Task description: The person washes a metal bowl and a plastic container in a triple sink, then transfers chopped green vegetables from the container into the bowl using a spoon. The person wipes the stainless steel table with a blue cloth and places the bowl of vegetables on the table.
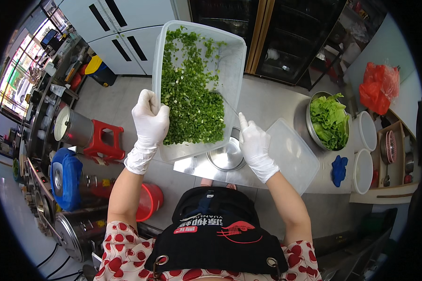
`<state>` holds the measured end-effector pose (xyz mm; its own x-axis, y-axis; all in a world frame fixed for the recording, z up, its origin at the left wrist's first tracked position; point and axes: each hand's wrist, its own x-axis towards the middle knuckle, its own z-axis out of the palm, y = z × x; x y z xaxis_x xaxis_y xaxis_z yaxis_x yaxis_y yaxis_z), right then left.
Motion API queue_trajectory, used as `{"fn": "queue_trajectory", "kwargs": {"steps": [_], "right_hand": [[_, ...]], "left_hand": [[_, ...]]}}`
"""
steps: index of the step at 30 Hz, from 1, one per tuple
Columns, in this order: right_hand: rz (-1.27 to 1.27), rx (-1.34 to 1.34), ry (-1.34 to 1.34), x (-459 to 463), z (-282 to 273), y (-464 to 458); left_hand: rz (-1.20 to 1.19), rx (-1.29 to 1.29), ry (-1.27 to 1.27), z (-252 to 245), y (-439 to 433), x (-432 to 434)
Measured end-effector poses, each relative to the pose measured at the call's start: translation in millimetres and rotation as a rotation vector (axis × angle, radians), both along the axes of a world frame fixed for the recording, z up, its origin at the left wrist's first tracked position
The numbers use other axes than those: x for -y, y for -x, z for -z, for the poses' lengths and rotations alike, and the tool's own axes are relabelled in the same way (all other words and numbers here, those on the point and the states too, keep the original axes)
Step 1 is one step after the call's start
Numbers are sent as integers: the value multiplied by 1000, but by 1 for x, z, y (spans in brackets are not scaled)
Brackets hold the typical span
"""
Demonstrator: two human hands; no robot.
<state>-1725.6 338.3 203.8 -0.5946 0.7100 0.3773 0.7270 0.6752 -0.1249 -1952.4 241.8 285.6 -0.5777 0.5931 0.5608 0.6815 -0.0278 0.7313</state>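
My left hand (148, 121), in a white glove, grips the left rim of a translucent plastic container (233, 66). The container is tilted and holds chopped green scallions (193, 116), heaped towards its near end. My gloved right hand (256, 145) holds the thin metal handle of a utensil (229, 105) that reaches into the container; its far end is hidden among the scallions. Below the container's near right corner sits a round stainless steel vessel (227, 156), partly covered by it. Right of my right hand, a translucent plastic lid (295, 156) lies on the steel table (263, 93).
A steel bowl of lettuce (328, 123) stands on the table's right, near a crumpled blue item (339, 171) and white tubs (363, 172). A red stool (105, 138), a red bucket (150, 201) and a blue-covered container (66, 179) stand left. Refrigerator doors (126, 21) line the back.
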Motion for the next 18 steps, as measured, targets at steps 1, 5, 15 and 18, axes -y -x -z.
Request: {"fn": "queue_trajectory", "kwargs": {"steps": [1,5,15,18], "right_hand": [[-4,1,25,6,3,-3],[-16,-17,75,26,14,-15],[-56,-81,126,66,23,-57],[-53,-125,114,62,10,-59]], "left_hand": [[0,-9,3,0,-2,0],[-27,-33,16,-2,-7,1],[-67,-146,35,-2,-23,2],[-69,-168,43,-4,-24,2]]}}
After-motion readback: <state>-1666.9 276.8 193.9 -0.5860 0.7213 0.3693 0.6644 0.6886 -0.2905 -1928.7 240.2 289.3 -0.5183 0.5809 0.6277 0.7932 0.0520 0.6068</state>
